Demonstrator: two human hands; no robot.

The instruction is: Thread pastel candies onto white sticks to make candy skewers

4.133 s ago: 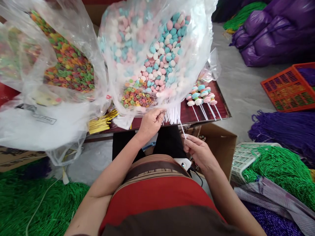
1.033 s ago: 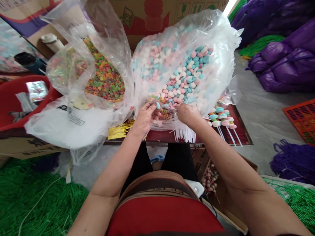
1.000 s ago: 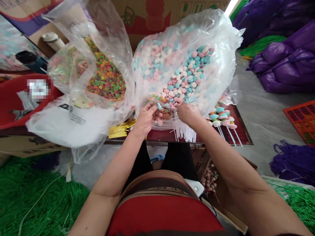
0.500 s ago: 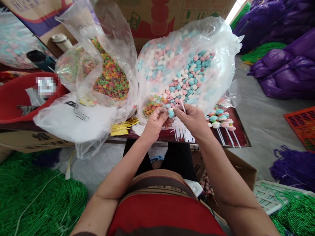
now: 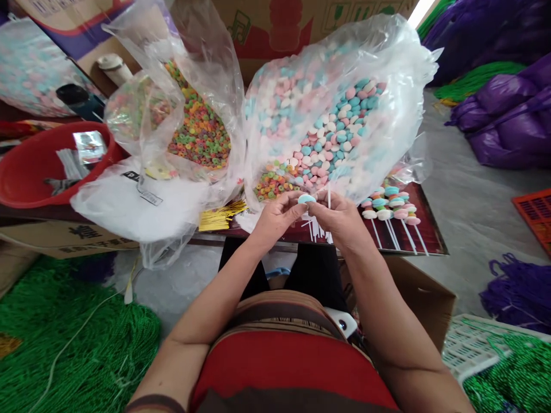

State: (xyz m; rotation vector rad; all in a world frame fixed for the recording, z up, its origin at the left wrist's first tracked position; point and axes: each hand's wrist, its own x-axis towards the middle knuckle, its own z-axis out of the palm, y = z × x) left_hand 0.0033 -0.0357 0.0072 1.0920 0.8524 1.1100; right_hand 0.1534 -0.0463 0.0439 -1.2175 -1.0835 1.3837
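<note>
A blue and white round marshmallow [image 5: 306,199] sits pinched between my two hands, just above the table's front edge. My left hand [image 5: 279,217] is closed on its left side with thumb and fingers. My right hand [image 5: 338,218] is closed too, with a thin white stick [image 5: 329,196] standing up from its fingers and its fingertips against the marshmallow. Under the hands lies a bunch of white sticks [image 5: 317,230]. To the right, several marshmallow skewers [image 5: 390,203] with coloured rings between the pieces lie with their sticks toward me.
Behind my hands stands a big clear bag of marshmallows [image 5: 340,132]. Left of it are a bag of ring candies [image 5: 200,137], yellow twist ties [image 5: 220,217] and a red basin [image 5: 32,178]. Green cords [image 5: 86,344] and an open cardboard box [image 5: 424,298] lie below the table.
The marshmallow has turned between my fingers, and its blue face now tips upward. The stick in my right hand stands more upright. The whole view has shifted slightly.
</note>
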